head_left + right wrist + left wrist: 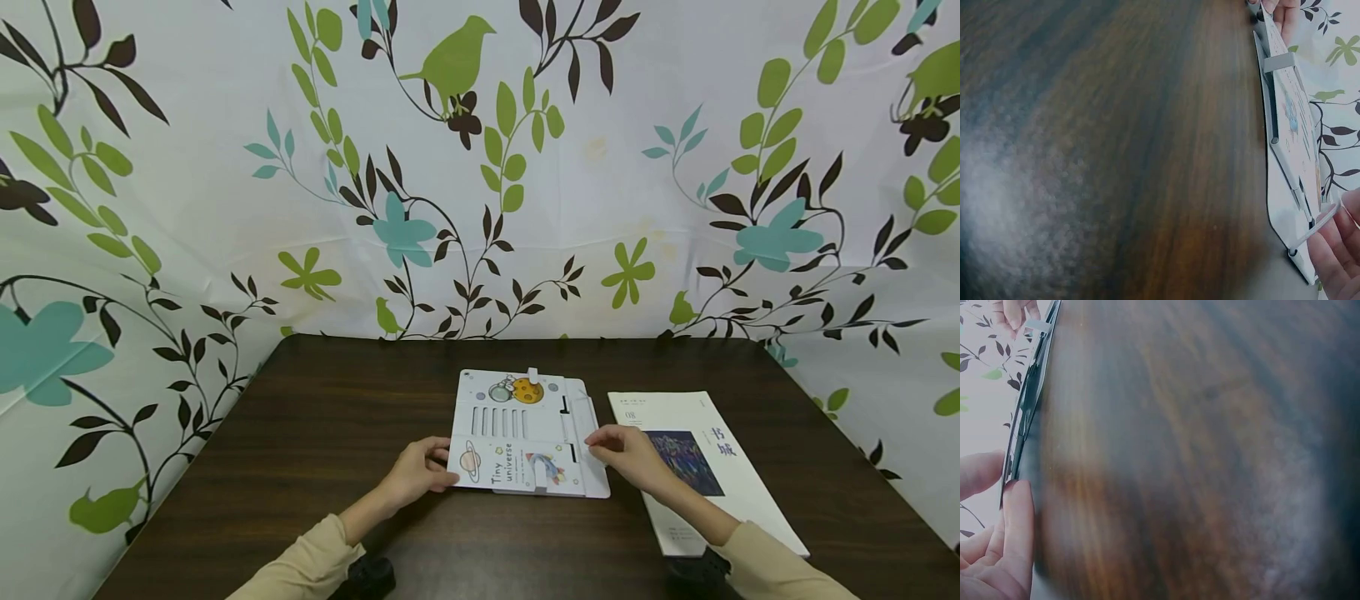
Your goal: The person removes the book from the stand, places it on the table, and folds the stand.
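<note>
A white folding book stand (498, 423), printed with planets, a rocket and "Tiny universe", lies on the dark wooden table in the head view. My left hand (416, 475) pinches its left edge, thumb above and fingers beneath, as the left wrist view shows the left fingers (1019, 519) against the panel. At the opposite edge, my right hand (630, 454) pinches a thin white wire support (1317, 230) hinged to the stand's base plate. In the right wrist view the printed panel sits slightly raised from that base. Small page clips (1280, 62) project from the stand's edges.
A white paperback book (750, 521) with a dark blue picture lies right of the stand, partly under my right forearm. The dark wooden table (330, 417) meets a leaf-and-bird patterned cloth (225, 208) at its back and sides.
</note>
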Available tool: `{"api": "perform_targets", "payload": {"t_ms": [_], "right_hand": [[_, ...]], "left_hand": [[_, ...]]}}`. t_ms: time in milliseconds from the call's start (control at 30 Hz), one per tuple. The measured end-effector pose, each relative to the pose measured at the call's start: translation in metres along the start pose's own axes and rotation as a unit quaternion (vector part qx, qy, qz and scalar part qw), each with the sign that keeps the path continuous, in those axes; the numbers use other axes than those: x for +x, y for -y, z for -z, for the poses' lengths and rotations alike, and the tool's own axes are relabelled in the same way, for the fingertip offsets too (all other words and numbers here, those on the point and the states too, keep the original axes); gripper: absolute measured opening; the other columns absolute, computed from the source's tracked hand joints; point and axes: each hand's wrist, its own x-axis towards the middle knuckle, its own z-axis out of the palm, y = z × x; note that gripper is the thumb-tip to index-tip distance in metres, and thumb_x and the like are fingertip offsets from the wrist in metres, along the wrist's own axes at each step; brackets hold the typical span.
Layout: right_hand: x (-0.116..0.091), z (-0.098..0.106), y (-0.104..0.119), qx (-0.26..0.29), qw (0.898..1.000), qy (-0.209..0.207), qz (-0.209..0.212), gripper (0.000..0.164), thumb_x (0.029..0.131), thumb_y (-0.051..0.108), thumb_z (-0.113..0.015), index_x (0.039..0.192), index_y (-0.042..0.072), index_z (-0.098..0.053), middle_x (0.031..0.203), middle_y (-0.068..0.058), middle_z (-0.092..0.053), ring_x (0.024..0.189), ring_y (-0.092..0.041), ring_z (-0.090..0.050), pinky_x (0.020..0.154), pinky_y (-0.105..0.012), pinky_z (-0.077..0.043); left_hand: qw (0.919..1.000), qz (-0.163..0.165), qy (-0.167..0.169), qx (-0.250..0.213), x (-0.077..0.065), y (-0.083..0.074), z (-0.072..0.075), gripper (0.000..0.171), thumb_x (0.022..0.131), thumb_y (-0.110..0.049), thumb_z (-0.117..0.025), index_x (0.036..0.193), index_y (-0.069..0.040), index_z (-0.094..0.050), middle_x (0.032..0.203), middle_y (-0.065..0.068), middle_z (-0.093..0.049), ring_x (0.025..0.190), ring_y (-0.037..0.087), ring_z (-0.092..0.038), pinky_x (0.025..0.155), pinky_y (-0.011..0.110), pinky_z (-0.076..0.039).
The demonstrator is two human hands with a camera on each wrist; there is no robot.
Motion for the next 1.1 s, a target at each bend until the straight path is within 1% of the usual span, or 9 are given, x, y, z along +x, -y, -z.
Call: {"api": "perform_targets", "payload": {"t_ms": [67, 200, 300, 333, 500, 533, 567, 867, 1100], "right_hand": [[0.0, -0.001, -0.002, -0.001, 1.0, -0.001, -0.001, 0.008, 0.081, 0.002, -0.062, 0.087, 0.0, -0.067, 0.087, -0.008, -0.066, 0.075, -0.015, -0.058, 0.059, -0.022, -0.048], [0.001, -0.002, -0.003, -0.002, 1.0, -0.004, -0.005, 0.007, 0.08, 0.002, -0.063, 0.085, 0.0, -0.068, 0.087, -0.008, -0.067, 0.075, -0.015, -0.058, 0.058, -0.022, -0.048], [0.001, -0.003, -0.004, -0.002, 1.0, -0.005, -0.015, 0.007, 0.08, 0.004, -0.063, 0.085, 0.001, -0.068, 0.087, -0.008, -0.067, 0.075, -0.015, -0.057, 0.058, -0.022, -0.047], [0.001, -0.003, -0.005, -0.001, 1.0, -0.004, -0.018, 0.007, 0.081, 0.004, -0.063, 0.085, 0.001, -0.068, 0.088, -0.008, -0.067, 0.075, -0.015, -0.057, 0.058, -0.022, -0.047], [0.001, -0.002, -0.004, 0.006, 1.0, 0.004, -0.021, 0.008, 0.081, 0.005, -0.063, 0.085, 0.0, -0.068, 0.087, -0.008, -0.067, 0.074, -0.014, -0.057, 0.058, -0.023, -0.047], [0.001, -0.001, -0.004, 0.006, 1.0, 0.008, -0.017, 0.008, 0.081, 0.005, -0.063, 0.085, -0.001, -0.068, 0.087, -0.009, -0.066, 0.074, -0.014, -0.056, 0.058, -0.023, -0.047], [0.001, -0.001, -0.004, 0.007, 1.0, 0.01, -0.015, 0.008, 0.081, 0.004, -0.063, 0.085, -0.001, -0.068, 0.086, -0.009, -0.066, 0.073, -0.014, -0.056, 0.058, -0.022, -0.047], [0.004, 0.0, -0.004, -0.001, 1.0, 0.024, 0.004, 0.007, 0.081, 0.002, -0.061, 0.084, -0.001, -0.068, 0.085, -0.009, -0.066, 0.07, -0.015, -0.053, 0.057, -0.022, -0.046], [0.005, 0.001, -0.001, -0.014, 0.999, 0.028, -0.006, 0.007, 0.08, 0.002, -0.062, 0.082, 0.002, -0.069, 0.084, -0.006, -0.066, 0.07, -0.015, -0.051, 0.056, -0.023, -0.044]], "left_hand": [[1.0, 0.0, -0.002, 0.002, 0.001, 0.003, 0.0, 0.052, 0.072, 0.01, -0.067, 0.117, 0.02, -0.044, 0.095, 0.021, -0.057, 0.072, 0.017, -0.06, 0.059, 0.034, -0.054], [1.0, 0.002, -0.003, -0.001, 0.006, 0.017, 0.001, 0.054, 0.072, 0.008, -0.068, 0.119, 0.018, -0.044, 0.096, 0.018, -0.057, 0.072, 0.016, -0.06, 0.059, 0.033, -0.054], [1.0, 0.005, -0.003, -0.005, 0.009, 0.022, 0.001, 0.055, 0.072, 0.007, -0.069, 0.12, 0.017, -0.044, 0.096, 0.017, -0.056, 0.072, 0.016, -0.06, 0.059, 0.034, -0.054], [1.0, 0.004, -0.003, -0.008, 0.008, 0.02, 0.001, 0.054, 0.072, 0.008, -0.069, 0.119, 0.017, -0.044, 0.096, 0.018, -0.056, 0.071, 0.016, -0.06, 0.059, 0.034, -0.054], [0.9999, 0.001, -0.005, -0.01, 0.007, 0.019, 0.0, 0.053, 0.072, 0.009, -0.068, 0.118, 0.018, -0.044, 0.095, 0.018, -0.057, 0.071, 0.017, -0.061, 0.059, 0.034, -0.055], [0.9999, 0.0, -0.005, -0.012, 0.007, 0.019, 0.0, 0.053, 0.071, 0.009, -0.068, 0.118, 0.018, -0.044, 0.095, 0.018, -0.057, 0.071, 0.017, -0.061, 0.059, 0.034, -0.055], [0.9999, 0.0, -0.006, -0.012, 0.009, 0.022, 0.0, 0.053, 0.071, 0.009, -0.068, 0.118, 0.018, -0.044, 0.095, 0.018, -0.057, 0.071, 0.017, -0.061, 0.059, 0.034, -0.055], [0.9998, 0.006, -0.011, -0.016, 0.009, 0.022, -0.001, 0.053, 0.071, 0.008, -0.069, 0.117, 0.017, -0.045, 0.094, 0.017, -0.056, 0.069, 0.016, -0.06, 0.059, 0.033, -0.055], [0.9997, 0.011, -0.008, -0.019, 0.007, 0.02, -0.002, 0.052, 0.071, 0.011, -0.068, 0.116, 0.019, -0.045, 0.095, 0.02, -0.055, 0.071, 0.018, -0.061, 0.06, 0.034, -0.054]]}}
